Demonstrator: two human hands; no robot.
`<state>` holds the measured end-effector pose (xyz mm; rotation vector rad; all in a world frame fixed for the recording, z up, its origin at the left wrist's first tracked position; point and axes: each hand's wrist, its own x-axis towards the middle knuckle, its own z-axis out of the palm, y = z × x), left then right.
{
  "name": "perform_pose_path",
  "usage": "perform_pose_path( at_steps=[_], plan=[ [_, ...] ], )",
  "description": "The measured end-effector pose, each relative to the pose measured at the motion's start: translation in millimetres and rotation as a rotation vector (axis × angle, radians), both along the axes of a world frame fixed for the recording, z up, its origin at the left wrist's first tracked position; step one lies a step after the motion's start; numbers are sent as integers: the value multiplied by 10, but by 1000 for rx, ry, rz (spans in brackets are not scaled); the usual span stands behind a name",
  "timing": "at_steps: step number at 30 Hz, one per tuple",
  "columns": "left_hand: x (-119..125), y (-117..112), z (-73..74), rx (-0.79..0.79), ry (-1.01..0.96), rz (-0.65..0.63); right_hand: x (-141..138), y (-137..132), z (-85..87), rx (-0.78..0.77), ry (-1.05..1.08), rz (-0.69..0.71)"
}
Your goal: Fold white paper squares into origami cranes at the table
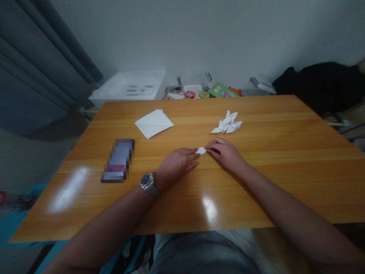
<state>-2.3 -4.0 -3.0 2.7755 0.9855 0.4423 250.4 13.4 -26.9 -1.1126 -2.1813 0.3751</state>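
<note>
A small folded piece of white paper (201,150) lies on the wooden table (285,152) between my two hands. My left hand (176,163), with a metal watch on the wrist, rests flat on the table and its fingertips press on the paper's left end. My right hand (225,153) has its fingers curled, pinching the paper's right end. A pile of several finished white folded paper shapes (227,124) sits just beyond my right hand. A stack of flat white paper sheets (154,123) lies further left.
A phone (118,160) lies on the table to the left of my left hand. Behind the table stand a white foam box (128,87), small clutter (199,91) and a dark bag (322,85). A grey curtain (34,61) hangs at the left.
</note>
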Motion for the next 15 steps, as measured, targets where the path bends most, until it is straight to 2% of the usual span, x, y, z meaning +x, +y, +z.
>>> perform_pose_path(
  at_steps=[3,15],
  plan=[
    [-37,-7,32,20,67,-28,-1,0,-8,-6,3,-14],
    [-53,-53,84,-27,186,9,-29,-3,-12,-33,36,-32]
  ],
)
